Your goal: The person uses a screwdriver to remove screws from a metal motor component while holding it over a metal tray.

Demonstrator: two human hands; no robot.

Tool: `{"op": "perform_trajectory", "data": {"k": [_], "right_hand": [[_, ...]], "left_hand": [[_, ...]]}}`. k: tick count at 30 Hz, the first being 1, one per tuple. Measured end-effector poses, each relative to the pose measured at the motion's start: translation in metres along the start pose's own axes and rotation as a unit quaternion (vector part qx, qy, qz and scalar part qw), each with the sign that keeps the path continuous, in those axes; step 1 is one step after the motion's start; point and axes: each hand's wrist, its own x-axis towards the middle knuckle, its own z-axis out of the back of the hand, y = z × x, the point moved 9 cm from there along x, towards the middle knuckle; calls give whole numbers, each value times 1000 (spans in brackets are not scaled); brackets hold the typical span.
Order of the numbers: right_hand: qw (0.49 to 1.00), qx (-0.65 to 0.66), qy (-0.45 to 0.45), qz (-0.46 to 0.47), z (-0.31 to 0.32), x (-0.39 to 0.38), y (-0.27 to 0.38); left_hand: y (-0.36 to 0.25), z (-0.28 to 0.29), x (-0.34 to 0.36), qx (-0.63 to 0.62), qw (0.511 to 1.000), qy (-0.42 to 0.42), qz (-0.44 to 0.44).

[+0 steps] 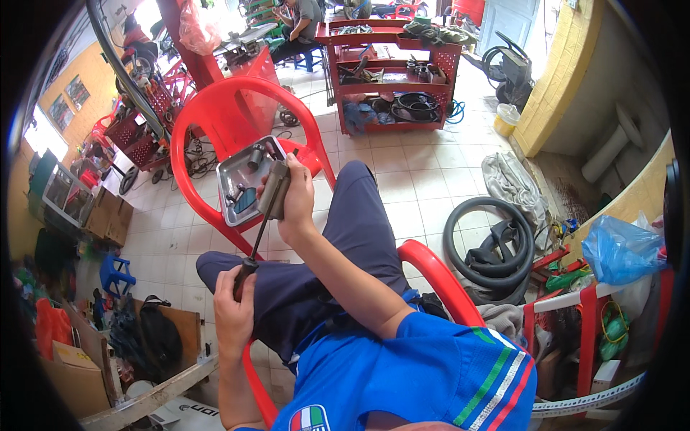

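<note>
My right hand (pixel 297 208) is wrapped round a grey-brown metal part (pixel 274 188), held over a metal tray (pixel 228 208) on the seat of a red plastic chair (pixel 192 122). My left hand (pixel 233 302) grips the dark handle of a screwdriver (pixel 248 269) beside my left knee, and its long shaft reaches up to the part in my right hand. In the tray lie a cylindrical metal piece (pixel 255 159), a teal item (pixel 245 200) and other small pieces I cannot make out.
A red tool cart (pixel 392 90) stands ahead, near a seated person (pixel 302 29). Coiled black tubes (pixel 460 237) and grey cloth (pixel 510 183) lie on the right. A blue bag (pixel 618 248), a small blue stool (pixel 116 273) and cardboard boxes (pixel 79 377) sit around the edges.
</note>
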Motion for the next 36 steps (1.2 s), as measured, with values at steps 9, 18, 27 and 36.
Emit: {"op": "perform_trajectory", "data": {"k": [9, 18, 27, 36], "right_hand": [[1000, -17, 2, 8, -9, -13, -6], [1000, -6, 6, 22, -1, -1, 5], [1000, 3, -5, 25, 4, 1, 7], [1000, -28, -4, 5, 0, -4, -3]], "left_hand": [[34, -2, 5, 5, 998, -39, 45], [19, -27, -9, -106, 989, 72, 72], [21, -5, -1, -169, 985, 8, 27], [43, -18, -4, -243, 955, 102, 133]]}}
